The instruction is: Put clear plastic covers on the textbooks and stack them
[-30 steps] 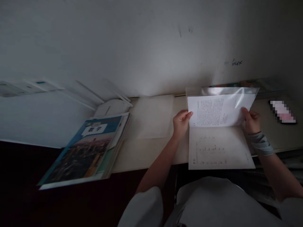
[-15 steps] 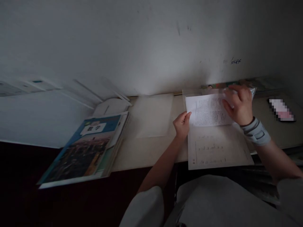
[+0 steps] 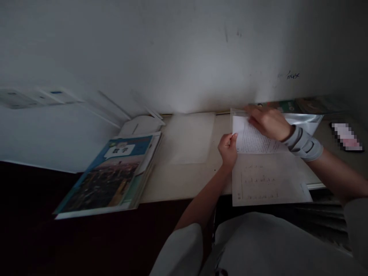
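Observation:
An open book (image 3: pixel 264 180) with printed pages lies at the desk's front edge, its lower part reaching past that edge. Clear plastic film (image 3: pixel 309 119) shows around its upper page. My left hand (image 3: pixel 229 148) pinches the book's left edge, thumb on top. Over the top left of the upper page is my right hand (image 3: pixel 268 122), with a grey band on the wrist. Its fingertips are smeared by motion near the film's upper edge, so whether they grip it cannot be made out.
To the left, a stack of books with a blue-covered textbook (image 3: pixel 115 176) on top overhangs the desk (image 3: pixel 178 184). A translucent sheet (image 3: pixel 189 138) lies mid-desk. A phone (image 3: pixel 346 137) lies at the right. More books (image 3: pixel 287 106) lie along the wall.
My right hand has moved left across the upper page, from its right corner to its top left. My left hand still holds the left edge. The view has shifted slightly.

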The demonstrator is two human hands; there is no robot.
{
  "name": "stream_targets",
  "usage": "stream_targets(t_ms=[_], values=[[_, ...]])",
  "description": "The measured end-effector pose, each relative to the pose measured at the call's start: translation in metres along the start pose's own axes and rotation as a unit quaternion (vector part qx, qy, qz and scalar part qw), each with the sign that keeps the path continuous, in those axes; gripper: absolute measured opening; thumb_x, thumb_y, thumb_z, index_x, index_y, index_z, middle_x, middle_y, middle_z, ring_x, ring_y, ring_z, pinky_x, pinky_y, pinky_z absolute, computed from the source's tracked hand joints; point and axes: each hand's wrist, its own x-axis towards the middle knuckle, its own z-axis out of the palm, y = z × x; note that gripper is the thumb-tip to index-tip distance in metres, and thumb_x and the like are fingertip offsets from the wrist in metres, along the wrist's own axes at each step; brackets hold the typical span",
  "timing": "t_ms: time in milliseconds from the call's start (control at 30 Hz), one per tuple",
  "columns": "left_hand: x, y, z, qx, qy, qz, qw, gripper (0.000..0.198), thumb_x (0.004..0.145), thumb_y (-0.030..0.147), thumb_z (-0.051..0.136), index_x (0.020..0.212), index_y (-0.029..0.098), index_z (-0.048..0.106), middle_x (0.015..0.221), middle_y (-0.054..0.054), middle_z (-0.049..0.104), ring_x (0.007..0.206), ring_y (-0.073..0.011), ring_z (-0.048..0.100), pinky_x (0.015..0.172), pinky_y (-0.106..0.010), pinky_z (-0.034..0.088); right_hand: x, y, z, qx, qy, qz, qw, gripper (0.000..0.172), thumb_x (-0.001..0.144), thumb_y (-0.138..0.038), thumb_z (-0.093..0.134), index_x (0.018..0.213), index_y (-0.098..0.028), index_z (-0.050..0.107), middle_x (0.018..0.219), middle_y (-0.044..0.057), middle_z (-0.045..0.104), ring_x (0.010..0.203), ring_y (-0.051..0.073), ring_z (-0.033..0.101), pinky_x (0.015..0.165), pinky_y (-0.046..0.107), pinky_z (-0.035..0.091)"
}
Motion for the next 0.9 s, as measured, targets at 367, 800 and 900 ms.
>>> stream_targets(t_ms=[367, 800, 900], values=[[-0.015, -0.02, -0.028, 0.031, -0.228, -0.031, 0.973, 0.022, 0.082, 0.039, 0.062, 0.071, 0.021, 0.069, 0.078, -0.004, 0.069, 0.076, -0.017, 0.062, 0.076, -0.031, 0.047, 0.003, 0.023, 0.001, 0.062, 0.05, -0.005, 0.997, 0.038, 0.091, -0.019, 0.041, 0.127, -0.013, 0.052, 0.098, 0.01, 0.069, 0.086, 0.021, 0.064, 0.076, 0.034, 0.047], [-0.011, -0.023, -0.027, 0.073, -0.153, 0.051, 0.984, 0.032, 0.083, 0.04, 0.058, 0.058, 0.021, 0.062, 0.059, 0.0, 0.059, 0.061, -0.014, 0.054, 0.071, -0.028, 0.047, -0.159, 0.089, 0.052, 0.265, 0.272, 0.321, 0.868, 0.03, 0.082, -0.056, 0.057, 0.079, -0.026, 0.06, 0.076, 0.006, 0.062, 0.068, 0.021, 0.056, 0.061, 0.037, 0.046], [-0.013, -0.024, -0.027, 0.068, -0.147, 0.018, 0.987, 0.028, 0.081, 0.039, 0.06, 0.06, 0.02, 0.064, 0.058, 0.001, 0.058, 0.058, -0.0128, 0.052, 0.065, -0.025, 0.044, -0.18, 0.1, 0.078, 0.353, 0.169, 0.361, 0.847, 0.035, 0.077, -0.059, 0.06, 0.071, -0.024, 0.059, 0.071, 0.003, 0.06, 0.067, 0.02, 0.055, 0.064, 0.036, 0.046]])
